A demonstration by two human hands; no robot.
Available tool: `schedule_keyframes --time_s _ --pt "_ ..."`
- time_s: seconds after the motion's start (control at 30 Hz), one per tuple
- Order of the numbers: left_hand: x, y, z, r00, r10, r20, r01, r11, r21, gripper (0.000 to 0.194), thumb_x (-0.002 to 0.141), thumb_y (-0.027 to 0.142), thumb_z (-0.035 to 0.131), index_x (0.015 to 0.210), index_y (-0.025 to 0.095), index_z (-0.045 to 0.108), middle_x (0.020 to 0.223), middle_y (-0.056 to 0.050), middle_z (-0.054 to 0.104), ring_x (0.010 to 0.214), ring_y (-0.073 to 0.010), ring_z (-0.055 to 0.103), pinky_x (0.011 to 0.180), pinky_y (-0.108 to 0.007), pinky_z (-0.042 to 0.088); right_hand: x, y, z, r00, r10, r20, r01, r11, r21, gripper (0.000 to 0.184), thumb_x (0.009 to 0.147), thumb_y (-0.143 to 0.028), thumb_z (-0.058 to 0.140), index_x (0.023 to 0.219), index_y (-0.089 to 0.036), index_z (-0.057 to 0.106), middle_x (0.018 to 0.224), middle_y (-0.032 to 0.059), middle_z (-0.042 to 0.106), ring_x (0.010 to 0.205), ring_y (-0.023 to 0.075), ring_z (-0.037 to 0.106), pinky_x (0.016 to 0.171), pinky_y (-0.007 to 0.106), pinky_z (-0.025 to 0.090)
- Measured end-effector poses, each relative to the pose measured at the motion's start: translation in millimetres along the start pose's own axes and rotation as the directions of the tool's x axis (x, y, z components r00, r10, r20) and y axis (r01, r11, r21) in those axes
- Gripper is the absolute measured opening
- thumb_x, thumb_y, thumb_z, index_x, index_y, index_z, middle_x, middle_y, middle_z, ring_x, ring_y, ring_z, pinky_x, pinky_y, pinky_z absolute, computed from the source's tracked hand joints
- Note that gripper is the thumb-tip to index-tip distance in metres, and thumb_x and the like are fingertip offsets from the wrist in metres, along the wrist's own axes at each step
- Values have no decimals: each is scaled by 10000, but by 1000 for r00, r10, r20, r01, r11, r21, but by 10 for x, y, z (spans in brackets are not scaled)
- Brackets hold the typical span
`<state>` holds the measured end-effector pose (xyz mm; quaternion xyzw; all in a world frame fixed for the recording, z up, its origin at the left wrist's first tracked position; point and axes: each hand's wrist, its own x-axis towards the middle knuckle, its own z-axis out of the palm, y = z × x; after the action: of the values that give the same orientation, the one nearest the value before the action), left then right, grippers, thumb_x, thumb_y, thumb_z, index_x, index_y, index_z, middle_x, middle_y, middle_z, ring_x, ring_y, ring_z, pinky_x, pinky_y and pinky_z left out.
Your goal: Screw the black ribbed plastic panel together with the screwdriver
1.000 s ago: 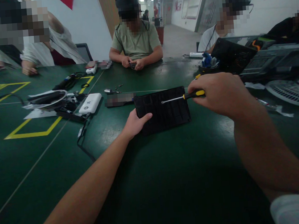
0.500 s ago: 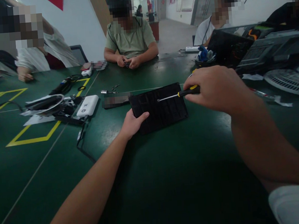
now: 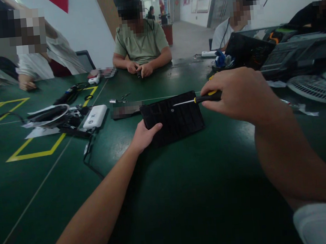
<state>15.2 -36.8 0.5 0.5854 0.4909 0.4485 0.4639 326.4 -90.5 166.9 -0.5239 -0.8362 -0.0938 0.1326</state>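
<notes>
My left fingers (image 3: pixel 156 127) pinch the black panel (image 3: pixel 185 117) over the worktop (image 3: pixel 190 183); my right fingers (image 3: pixel 207 88) grip the screwdriver (image 3: pixel 199 99), best kept steady with its tip (image 3: pixel 175 105) controlled near the stud (image 3: pixel 172 110).

On the left of the green table (image 3: pixel 185 191), yellow tape outlines (image 3: pixel 36 155) were laid out, and a white box (image 3: pixel 95 117) was seen just beside a cluttered bundle (image 3: pixel 52 115) of papers and dark parts. Across the far side, a small dark object (image 3: pixel 139 74) was being held by a person in a green shirt (image 3: pixel 142 44)! Over on the right, a blue bundle (image 3: pixel 220 59) was spotted, with a round white grille (image 3: pixel 315 88) placed nearer the camera.
</notes>
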Motion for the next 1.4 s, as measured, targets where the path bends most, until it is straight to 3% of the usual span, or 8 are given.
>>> schedule_keyframes --time_s 0.1,0.2,0.47,0.77,1.4 --pt "2 -4 3 1000 4 0 -4 1000 -11 515 822 420 921 1243 185 743 1329 -150 837 1281 -386 782 1169 -626 601 15 -5 8 998 56 -29 -57 997 -43 267 962 -353 681 1142 -322 875 1214 97 812 1177 397 723 889 490 525" --pt "-3 -10 -1 1000 2 6 -2 1000 -19 536 819 444 932 1252 189 743 1328 -147 838 1293 -393 778 1165 -625 603 24 -22 18 1000 18 -12 -19 997 -70 282 965 -335 656 1147 -287 867 1206 113 811 1169 385 722 864 479 524" --pt "1 -26 -3 1000 23 15 -22 999 -30 551 819 450 936 1259 181 744 1328 -165 831 1302 -402 771 1171 -640 593 26 -59 55 999 -30 -27 29 999 -37 276 962 -310 647 1112 -340 876 1181 93 816 1149 383 712 851 489 522" --pt "9 -24 -8 999 24 34 -25 999 32 545 864 458 890 1295 167 727 1372 -170 822 1309 -385 769 1149 -605 609 32 -3 111 996 -69 -57 65 996 -60 257 954 -290 665 1095 -298 879 1130 100 805 1070 353 715 771 438 502" --pt "-17 46 12 1000 -13 20 13 1000 6 467 862 370 885 1259 180 728 1343 -150 839 1276 -374 791 1160 -616 616 38 -35 98 999 -33 -29 32 999 -30 261 954 -296 686 1109 -287 897 1171 114 799 1086 365 716 777 444 488"
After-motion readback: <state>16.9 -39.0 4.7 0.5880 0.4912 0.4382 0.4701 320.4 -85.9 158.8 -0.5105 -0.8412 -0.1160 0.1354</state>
